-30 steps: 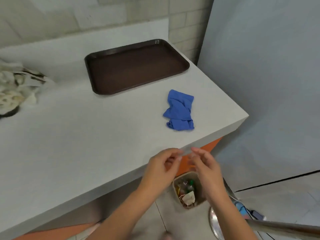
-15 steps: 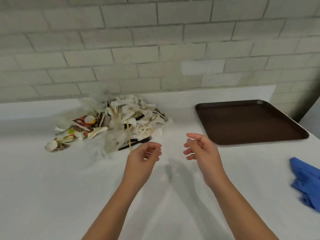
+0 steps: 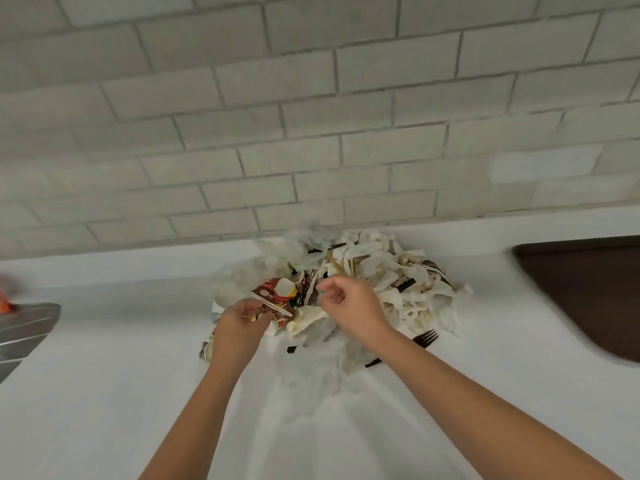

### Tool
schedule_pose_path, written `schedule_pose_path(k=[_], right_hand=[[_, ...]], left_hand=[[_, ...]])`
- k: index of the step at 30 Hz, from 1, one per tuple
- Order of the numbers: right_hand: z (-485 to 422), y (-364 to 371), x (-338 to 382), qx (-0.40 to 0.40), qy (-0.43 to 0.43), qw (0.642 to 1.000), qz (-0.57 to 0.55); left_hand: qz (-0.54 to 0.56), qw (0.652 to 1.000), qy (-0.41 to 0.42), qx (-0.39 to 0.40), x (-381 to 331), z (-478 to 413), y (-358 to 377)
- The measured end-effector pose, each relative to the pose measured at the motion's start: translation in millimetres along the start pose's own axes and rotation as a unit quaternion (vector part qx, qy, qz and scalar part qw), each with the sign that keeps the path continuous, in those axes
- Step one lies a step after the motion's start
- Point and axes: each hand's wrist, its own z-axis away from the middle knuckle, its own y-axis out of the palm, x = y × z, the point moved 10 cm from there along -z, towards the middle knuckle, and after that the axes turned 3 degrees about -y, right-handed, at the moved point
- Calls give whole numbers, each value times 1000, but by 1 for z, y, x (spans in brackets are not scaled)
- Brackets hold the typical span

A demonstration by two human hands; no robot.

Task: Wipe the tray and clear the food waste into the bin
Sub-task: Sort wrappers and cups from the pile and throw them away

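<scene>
Clearing waste: left hand point(image 3: 239, 327) touches a wrapper point(image 3: 273, 295), grip unclear; right hand point(image 3: 349, 306) hovers loosely curled, empty, over the waste pile point(image 3: 415, 289). Next, likely: gather a handful.

Two hands point(image 3: 239, 327) point(image 3: 349, 306), one waste pile point(image 3: 398, 271), one tray point(image 3: 588, 289), one fork point(image 3: 426, 337).

Even, soft indoor light from overhead, fairly bright, no glare. White counter point(image 3: 104, 427) nearly washed out, little texture. Faint soft-edged shadows fan out on it betw. left arm point(image 3: 194, 410) & right arm point(image 3: 485, 403), lower centre. Whole frame a bit soft w/ motion blur: brown tray point(image 3: 588, 299) at right edge smeared, metal thing point(image 3: 24, 323) at left edge streaked, waste pile point(image 3: 398, 282) mushy in detail. Wide-angle bend: brick wall point(image 3: 311, 116) lines bow, worst in upper corners
</scene>
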Motion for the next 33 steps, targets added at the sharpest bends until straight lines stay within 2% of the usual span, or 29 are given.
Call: schedule_pose_path(k=[2,4,6,9,11,13,16,19,23,25,28,30,33], right_hand=[[-20,30,7,50,-57,986,148],[-33,63,6,121,-94,951,269],[-40,93,-8,195,-101,904,367],[-44,118,-35,250,-92,838,477],[-48,122,-49,253,-84,821,505],[-53,119,-54,239,-95,822,508],[-56,102,-47,194,-111,868,444],[-52,67,-30,125,-100,944,287],[-33,-1,-15,13,-17,998,63],[-13,-42,-13,-40,19,998,-49],[39,-112,-25,-119,62,977,-166],[88,-165,-42,-181,94,952,-229],[177,-244,-72,-265,145,921,-245]], left_hand=[[-98,992,74,2,-7,-26,8],[-211,968,129,34,-18,-46,31],[-310,940,114,80,-16,-63,54],[-356,925,55,120,-3,-87,75],[-368,921,27,122,5,-100,79],[-378,920,28,96,5,-110,80],[-335,940,28,61,0,-116,79],[-240,968,30,68,-9,-112,80],[-183,980,75,25,-47,-86,61],[-158,982,101,-4,-78,-59,47],[-38,991,128,-7,-128,6,39],[71,989,116,48,-152,57,61],[196,958,86,189,-182,144,135]])
